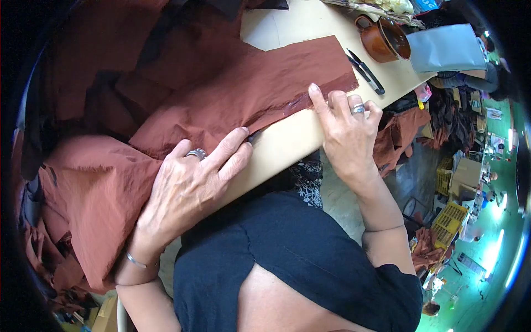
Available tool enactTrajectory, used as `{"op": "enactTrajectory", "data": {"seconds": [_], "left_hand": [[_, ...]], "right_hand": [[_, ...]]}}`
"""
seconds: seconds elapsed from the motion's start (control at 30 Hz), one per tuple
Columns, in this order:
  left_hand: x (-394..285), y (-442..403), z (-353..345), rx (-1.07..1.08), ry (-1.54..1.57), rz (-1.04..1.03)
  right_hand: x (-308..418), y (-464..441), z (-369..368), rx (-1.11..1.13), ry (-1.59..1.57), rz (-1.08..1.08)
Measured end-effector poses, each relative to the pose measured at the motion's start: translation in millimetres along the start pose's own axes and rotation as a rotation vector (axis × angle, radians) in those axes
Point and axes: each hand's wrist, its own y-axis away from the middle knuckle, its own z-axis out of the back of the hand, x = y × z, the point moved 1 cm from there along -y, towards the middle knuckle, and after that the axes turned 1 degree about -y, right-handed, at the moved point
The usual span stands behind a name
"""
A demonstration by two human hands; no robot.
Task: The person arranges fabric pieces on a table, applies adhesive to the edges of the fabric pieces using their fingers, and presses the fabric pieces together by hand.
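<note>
A reddish-brown piece of cloth (249,91) lies across the cream table, with a folded, darker strip along its near edge. My left hand (191,177) rests over the near edge of the cloth, its fingers stretched out and its thumb apart. Farther right, my right hand (348,127) has its fingers curled at the cloth's edge, near the corner, with the thumb laid along the folded strip. What lies under the right fingertips is hidden. More of the same cloth hangs over the table edge beside my left wrist.
Black pens (366,74) lie right of the cloth, near a brown glazed mug (384,40) and a grey-blue flat packet (447,48). Dark and reddish-brown cloth (105,83) is heaped at the left. Beyond the table (285,146) stand yellow crates (449,224) and cardboard boxes on a green floor.
</note>
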Motion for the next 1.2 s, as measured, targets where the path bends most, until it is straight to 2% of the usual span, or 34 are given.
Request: {"op": "enactTrajectory", "data": {"seconds": [0.23, 0.6, 0.7, 0.8, 1.1, 1.2], "left_hand": [[1.1, 2.1, -0.1, 0.003, 0.034, 0.015], [2.8, 2.2, 3.0, 0.000, 0.045, -0.010], [2.0, 1.4, 2.5, 0.002, 0.054, -0.012], [1.2, 0.6, 4.2, -0.007, 0.014, -0.025], [0.1, 1.8, -0.6, -0.035, -0.019, -0.040], [1.1, 2.0, -0.9, -0.034, -0.033, -0.051]], "right_hand": [[18.8, 1.3, 6.6, 0.085, -0.149, 0.078], [49.4, -7.1, 19.0, 0.019, -0.221, 0.218], [48.0, -5.2, 14.7, -0.010, -0.354, 0.253], [45.2, -7.3, 14.3, -0.013, -0.317, 0.223], [34.4, -13.2, 19.6, 0.106, -0.628, 0.266], [39.6, -12.8, 17.4, 0.024, -0.406, 0.220]]}}
